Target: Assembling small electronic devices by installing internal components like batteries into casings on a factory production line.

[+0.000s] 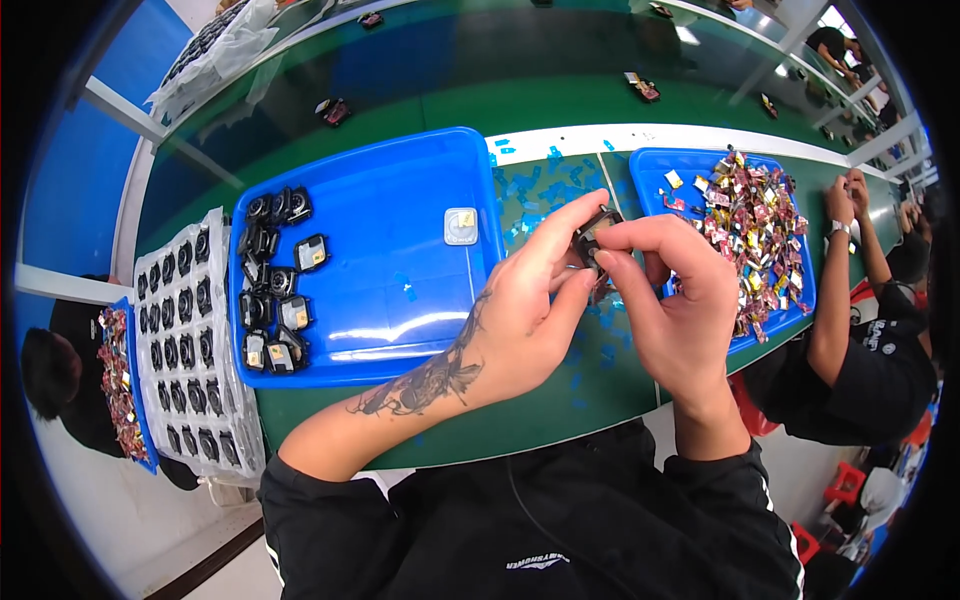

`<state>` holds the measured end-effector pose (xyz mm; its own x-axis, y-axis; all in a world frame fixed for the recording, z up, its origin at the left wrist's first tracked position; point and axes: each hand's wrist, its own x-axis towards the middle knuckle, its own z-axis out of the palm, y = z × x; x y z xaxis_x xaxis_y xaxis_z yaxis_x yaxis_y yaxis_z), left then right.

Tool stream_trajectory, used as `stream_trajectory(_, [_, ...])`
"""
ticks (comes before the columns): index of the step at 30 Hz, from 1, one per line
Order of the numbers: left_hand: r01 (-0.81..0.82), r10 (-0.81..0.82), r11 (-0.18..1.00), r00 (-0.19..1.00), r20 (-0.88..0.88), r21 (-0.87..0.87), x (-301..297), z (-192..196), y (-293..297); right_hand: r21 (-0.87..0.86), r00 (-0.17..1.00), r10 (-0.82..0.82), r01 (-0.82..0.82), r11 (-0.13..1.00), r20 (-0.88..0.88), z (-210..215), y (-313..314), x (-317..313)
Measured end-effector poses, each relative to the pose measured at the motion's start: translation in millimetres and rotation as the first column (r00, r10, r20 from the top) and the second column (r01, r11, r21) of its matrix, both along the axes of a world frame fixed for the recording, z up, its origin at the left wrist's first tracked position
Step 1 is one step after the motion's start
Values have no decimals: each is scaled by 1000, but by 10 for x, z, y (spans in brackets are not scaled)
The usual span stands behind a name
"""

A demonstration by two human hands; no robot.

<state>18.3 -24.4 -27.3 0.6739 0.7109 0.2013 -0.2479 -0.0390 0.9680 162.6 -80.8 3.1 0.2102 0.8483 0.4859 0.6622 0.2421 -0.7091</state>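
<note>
A small black plastic housing (597, 232) is held up between my two hands, above the gap between two blue trays. My left hand (540, 305) grips it from the left with thumb and fingers. My right hand (675, 290) pinches at its near face with thumb and index finger; what lies under those fingertips is hidden. Left of my hands, a blue tray (390, 170) has several black camera-like housings (284, 282) grouped along its left side. A clear square plastic case (461, 226) lies toward that tray's right side.
At right, another blue tray (640, 165) is heaped with small circuit boards (755, 230). Blue film scraps (545, 190) litter the green bench. White moulded trays (180, 300) of black parts stand at far left. Beyond a white rail (580, 138), a green conveyor (530, 90) carries parts. A co-worker (850, 350) sits at right.
</note>
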Motion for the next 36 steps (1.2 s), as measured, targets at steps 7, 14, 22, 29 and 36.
stream_trajectory(7, [2, -2, 1000, 1000, -25, 1, -12, 27, -22, 11, 999, 21, -22, 1000, 26, -6, -8, 3])
stream_trajectory(14, [-24, 24, 1000, 999, -47, 7, -9, -21, -42, -23, 984, 44, -41, 999, 171, 4, 8, 35])
stream_trajectory(22, [76, -60, 991, 988, -143, 111, -56, 110, -29, 50, 989, -22, 15, 999, 149, 24, -33, 83])
stream_trajectory(29, [78, -79, 987, 997, -1, -139, -10, 99, -16, 129, 999, 46, -48, 990, 17, -98, -44, 113])
stream_trajectory(36, [-11, 10, 995, 1000, 13, 102, -78, 67, 114, 121, 996, 56, -46, 992, -76, -248, -188, 66])
